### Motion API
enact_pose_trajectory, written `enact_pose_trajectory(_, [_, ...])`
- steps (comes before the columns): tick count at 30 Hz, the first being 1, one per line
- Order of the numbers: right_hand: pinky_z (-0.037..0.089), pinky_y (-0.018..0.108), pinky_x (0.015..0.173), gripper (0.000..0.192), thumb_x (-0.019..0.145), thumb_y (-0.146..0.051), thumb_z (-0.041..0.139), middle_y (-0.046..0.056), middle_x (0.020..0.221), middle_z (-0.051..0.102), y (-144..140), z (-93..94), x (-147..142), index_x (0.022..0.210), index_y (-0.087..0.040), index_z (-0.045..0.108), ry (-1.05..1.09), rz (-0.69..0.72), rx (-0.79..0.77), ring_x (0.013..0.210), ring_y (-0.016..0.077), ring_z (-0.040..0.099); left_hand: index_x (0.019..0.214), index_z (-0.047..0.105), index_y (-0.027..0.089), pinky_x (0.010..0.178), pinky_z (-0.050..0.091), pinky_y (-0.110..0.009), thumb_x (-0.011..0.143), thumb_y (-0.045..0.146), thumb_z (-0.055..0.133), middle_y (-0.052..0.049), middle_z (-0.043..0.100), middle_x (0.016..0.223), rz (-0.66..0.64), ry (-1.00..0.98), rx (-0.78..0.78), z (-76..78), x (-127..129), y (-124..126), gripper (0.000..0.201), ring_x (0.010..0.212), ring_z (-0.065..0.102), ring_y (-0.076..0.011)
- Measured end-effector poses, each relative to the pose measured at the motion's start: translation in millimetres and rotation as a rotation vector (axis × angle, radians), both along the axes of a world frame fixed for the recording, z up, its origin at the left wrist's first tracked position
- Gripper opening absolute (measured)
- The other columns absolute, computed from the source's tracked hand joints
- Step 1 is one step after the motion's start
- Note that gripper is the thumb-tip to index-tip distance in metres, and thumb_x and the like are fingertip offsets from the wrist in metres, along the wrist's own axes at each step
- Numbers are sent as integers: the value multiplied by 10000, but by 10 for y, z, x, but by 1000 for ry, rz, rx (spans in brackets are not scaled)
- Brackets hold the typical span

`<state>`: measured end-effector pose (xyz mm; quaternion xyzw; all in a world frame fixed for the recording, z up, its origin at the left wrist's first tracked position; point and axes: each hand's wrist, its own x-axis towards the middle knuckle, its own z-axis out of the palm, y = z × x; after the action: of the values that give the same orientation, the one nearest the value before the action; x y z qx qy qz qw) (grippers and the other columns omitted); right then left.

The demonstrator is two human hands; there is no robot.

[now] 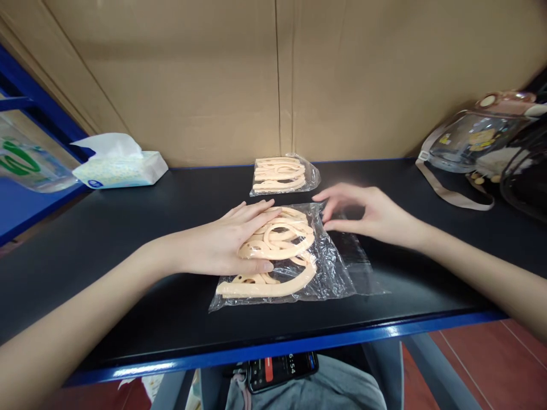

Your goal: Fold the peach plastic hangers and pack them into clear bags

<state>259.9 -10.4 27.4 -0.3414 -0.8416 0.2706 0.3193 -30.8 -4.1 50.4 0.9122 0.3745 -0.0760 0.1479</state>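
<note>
On the dark tabletop lies a clear plastic bag (337, 265) holding several cream-coloured curved pieces (294, 245) that look like folded clothes hangers. My left hand (226, 239) rests flat on the bag's left part, fingers stretched out and thumb apart, covering some of the pieces. At the bag's far right edge is my right hand (367, 213), its fingers bent and the thumb held apart from them. The right fingertips are slightly blurred, and nothing shows gripped between them. Behind this bag lies a second clear bag (284, 173) with similar cream pieces.
A tissue pack (122, 168) stands at the back left, near a clear bottle (34, 162). A clear, strapped drinking bottle (474, 139) lies at the right. Cardboard (205, 80) walls the back. A phone (282, 370) rests on my lap below the blue table edge (299, 344).
</note>
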Motion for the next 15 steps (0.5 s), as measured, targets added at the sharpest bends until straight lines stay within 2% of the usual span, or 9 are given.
enact_pose_trajectory(3, [513, 357, 756, 447, 820, -477, 670, 25, 897, 672, 87, 64, 193, 1173, -214, 594, -126, -220, 34, 812, 183, 646, 1554, 122, 246, 1168, 135, -602, 865, 613, 515, -100, 25, 1636, -63, -51, 34, -13, 50, -64, 874, 1480, 51, -401])
enact_pose_trajectory(6, [481, 359, 684, 520, 833, -527, 619, 34, 883, 674, 163, 45, 331, 1242, -216, 548, -314, -357, -8, 769, 198, 622, 1539, 186, 232, 1189, 189, -516, 931, 506, 471, -83, 119, 1630, -172, -145, 64, -37, 132, -150, 725, 1493, 109, -313])
enact_pose_trajectory(8, [470, 356, 683, 535, 840, -532, 597, 17, 824, 676, 189, 12, 359, 1267, -218, 519, -343, -326, -111, 742, 195, 614, 1526, 230, 205, 1193, 210, -467, 976, 464, 395, -86, 177, 1619, -240, -188, 85, -56, 189, -200, 630, 1491, 143, -266])
enact_pose_trajectory(10, [466, 337, 656, 570, 829, -516, 607, -9, 741, 662, 190, -5, 334, 1292, -207, 485, -282, -239, -258, 686, 176, 595, 1511, 270, 174, 1200, 192, -460, 993, 441, 356, -97, 216, 1607, -277, -199, 114, -78, 233, -232, 589, 1486, 162, -253])
enact_pose_trajectory(13, [424, 280, 543, 624, 814, -409, 632, -55, 610, 610, 150, 24, 239, 1352, -174, 420, -112, -134, -461, 548, 129, 516, 1493, 309, 164, 1202, 173, -481, 979, 420, 394, -103, 241, 1598, -295, -207, 152, -114, 268, -244, 580, 1483, 168, -263])
enact_pose_trajectory(15, [400, 259, 508, 600, 818, -313, 627, -74, 560, 578, 107, 59, 168, 1362, -162, 425, 37, -114, -514, 494, 105, 478, 1490, 319, 178, 1200, 175, -490, 964, 415, 428, -100, 253, 1594, -304, -223, 156, -136, 278, -241, 586, 1481, 172, -267])
